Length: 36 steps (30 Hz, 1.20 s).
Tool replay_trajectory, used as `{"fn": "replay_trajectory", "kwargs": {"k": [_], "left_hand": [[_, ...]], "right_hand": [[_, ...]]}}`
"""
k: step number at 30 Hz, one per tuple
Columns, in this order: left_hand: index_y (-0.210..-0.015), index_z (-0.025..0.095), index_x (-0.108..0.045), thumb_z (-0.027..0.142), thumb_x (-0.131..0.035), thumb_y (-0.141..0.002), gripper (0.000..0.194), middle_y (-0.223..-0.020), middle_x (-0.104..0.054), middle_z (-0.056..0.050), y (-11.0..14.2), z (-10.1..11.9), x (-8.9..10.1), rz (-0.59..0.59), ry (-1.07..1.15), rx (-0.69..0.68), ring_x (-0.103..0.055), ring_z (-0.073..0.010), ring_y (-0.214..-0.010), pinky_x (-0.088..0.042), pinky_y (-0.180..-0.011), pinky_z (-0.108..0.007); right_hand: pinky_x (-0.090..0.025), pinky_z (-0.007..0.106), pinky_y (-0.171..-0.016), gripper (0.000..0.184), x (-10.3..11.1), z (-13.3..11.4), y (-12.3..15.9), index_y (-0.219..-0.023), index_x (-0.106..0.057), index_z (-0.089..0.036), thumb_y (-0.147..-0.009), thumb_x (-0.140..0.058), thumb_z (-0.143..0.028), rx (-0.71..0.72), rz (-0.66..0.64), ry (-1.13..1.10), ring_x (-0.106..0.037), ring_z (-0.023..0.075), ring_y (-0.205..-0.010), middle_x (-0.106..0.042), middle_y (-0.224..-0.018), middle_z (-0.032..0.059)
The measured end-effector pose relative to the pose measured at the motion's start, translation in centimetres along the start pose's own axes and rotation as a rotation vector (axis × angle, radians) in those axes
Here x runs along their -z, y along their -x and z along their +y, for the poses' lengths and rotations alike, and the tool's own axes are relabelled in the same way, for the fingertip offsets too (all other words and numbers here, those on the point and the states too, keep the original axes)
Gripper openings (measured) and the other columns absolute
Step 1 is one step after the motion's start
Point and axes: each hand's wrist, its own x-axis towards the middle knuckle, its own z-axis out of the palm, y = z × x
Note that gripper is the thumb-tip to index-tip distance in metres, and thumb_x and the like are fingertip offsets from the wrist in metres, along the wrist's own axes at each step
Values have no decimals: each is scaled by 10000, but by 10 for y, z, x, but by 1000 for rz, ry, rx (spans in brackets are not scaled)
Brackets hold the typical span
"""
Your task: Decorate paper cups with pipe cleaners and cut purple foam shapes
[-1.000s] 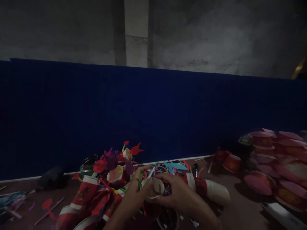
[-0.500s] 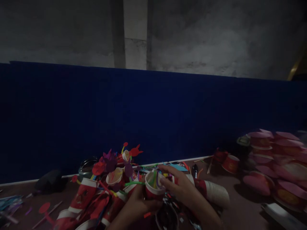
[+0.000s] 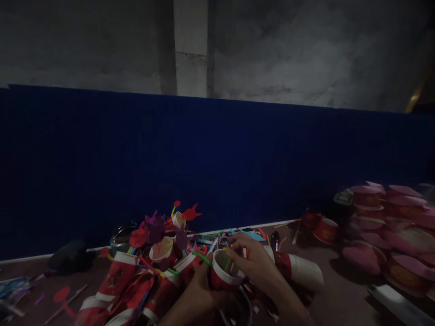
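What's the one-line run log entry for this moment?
head view; left hand: holds red-and-white cup; right hand: at cup rim; green strip: at cup's left side; nearby: decorated cups left, nested cups right

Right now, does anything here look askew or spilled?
A stack of cups lies on its side, right of the right hand, instead of standing upright; colorful scraps lie strewn at far left.

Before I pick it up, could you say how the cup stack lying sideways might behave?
The cup stack may well roll, being round and lying on its side. It could slide apart, as the cups look nested. It appears papery, so is probably light.
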Motion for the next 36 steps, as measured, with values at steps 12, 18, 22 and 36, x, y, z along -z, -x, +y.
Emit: {"fn": "replay_trajectory", "kwargs": {"k": [12,18,22,36], "left_hand": [[-1030,125,-615,479,-760,-549,615,-990,-690,-139,-19,-6,13,365,145,-236,-608,-311,-979,-450,-881,-410],[-1099,152,-605,401,-769,-542,632,-1001,-687,-131,-8,-1,8,329,18,-187,-594,-328,-998,-481,-834,-406],[-1112,195,-600,371,-790,-494,670,-1061,-668,-112,-13,5,10,227,222,-361,-550,-324,-1077,-469,-869,-394],[-684,169,-698,419,-800,-476,341,-769,-724,-66,-26,11,28,455,339,-226,-664,-267,-849,-518,-746,-340]], "right_hand": [[-455,388,-870,817,-11,10,-1,-1308,-344,-181,-640,-689,-501,-231,-111,-678,-561,264,-1051,-564,-1171,144],[-465,394,-865,641,-37,-3,10,-1182,-508,-159,-648,-720,-442,-246,-337,-821,-601,273,-993,-646,-1081,117],[-460,388,-887,579,-36,-5,5,-1165,-544,-157,-687,-687,-450,-238,-250,-858,-583,266,-1041,-621,-1151,116],[-424,381,-943,581,-20,-1,5,-1134,-539,-142,-671,-705,-452,-169,-269,-783,-532,269,-1125,-572,-1230,131]]}}
